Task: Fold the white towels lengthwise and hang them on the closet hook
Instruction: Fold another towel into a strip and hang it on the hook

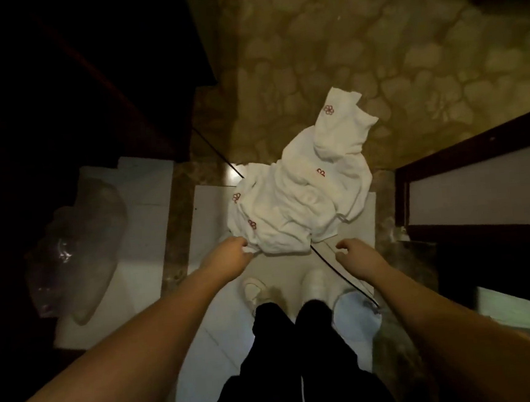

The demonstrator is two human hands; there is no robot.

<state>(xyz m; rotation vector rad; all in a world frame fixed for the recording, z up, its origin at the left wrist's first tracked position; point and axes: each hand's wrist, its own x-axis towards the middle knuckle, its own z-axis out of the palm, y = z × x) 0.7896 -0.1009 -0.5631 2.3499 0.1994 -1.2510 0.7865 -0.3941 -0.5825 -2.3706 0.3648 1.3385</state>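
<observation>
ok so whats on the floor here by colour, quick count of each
White: 3, the heap of towels and two shoes
Black: 1, the cable running under the heap
Clear: 1, the plastic bag
Pale blue: 1, a round thing by the right foot, too dim to name
Total: 6, with the heap counted once; how many towels it holds cannot be told.

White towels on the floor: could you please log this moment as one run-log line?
stage: pickup | white towels: crumpled heap on floor, unfolded | left hand: grips near edge | right hand: beside heap, holding nothing
</observation>
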